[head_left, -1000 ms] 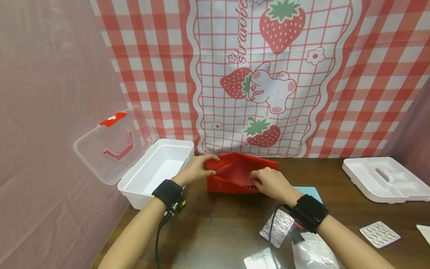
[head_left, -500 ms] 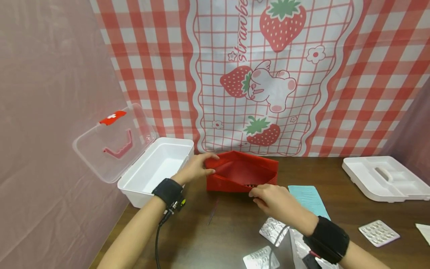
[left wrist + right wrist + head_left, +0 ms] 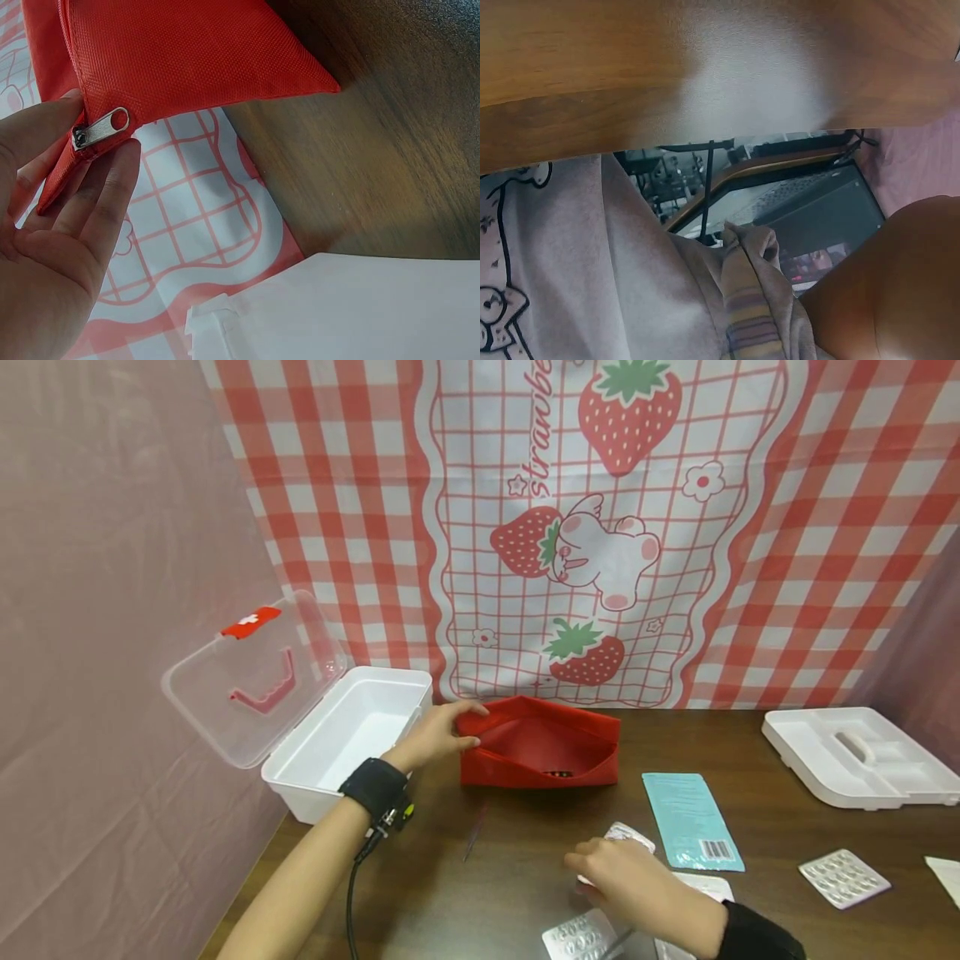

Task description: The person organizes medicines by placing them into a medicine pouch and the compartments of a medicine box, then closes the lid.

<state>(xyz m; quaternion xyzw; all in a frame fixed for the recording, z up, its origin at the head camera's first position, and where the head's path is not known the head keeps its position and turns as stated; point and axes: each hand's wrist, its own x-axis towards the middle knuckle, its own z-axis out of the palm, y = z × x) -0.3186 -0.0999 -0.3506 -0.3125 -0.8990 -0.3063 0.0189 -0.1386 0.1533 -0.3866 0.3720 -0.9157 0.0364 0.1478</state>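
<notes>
Head view first: on the left, the box (image 3: 296, 802) sits with its clear lid (image 3: 258, 689) swung wide, and the left forearm crosses its near corner. A thin stick (image 3: 474, 835) lies in the middle of the table (image 3: 450, 906). Over to the right, a blue packet (image 3: 693, 822), a blister pack (image 3: 843, 878) and, well back, the tray (image 3: 813, 768). Now the right hand (image 3: 633, 885) blocks the view: its curled fingers grip a foil pack (image 3: 630, 835), most of it hidden, with a second foil pack (image 3: 577, 937) just below. And the pouch (image 3: 536, 760), red, stands near the check cloth (image 3: 375, 560), mouth gaping; something dark and speckled shows at its lip, too small to name.

Left wrist: a white surface (image 3: 367, 311) fills the lower right, the printed cloth behind. The left hand (image 3: 56, 232) has the pouch's corner between thumb and fingers, right by the silver zip pull (image 3: 103, 129); the weave looks taut and smooth.

Right wrist: table edge above, grey clothing (image 3: 652, 270) below, a dark panel (image 3: 817, 217) beyond.
</notes>
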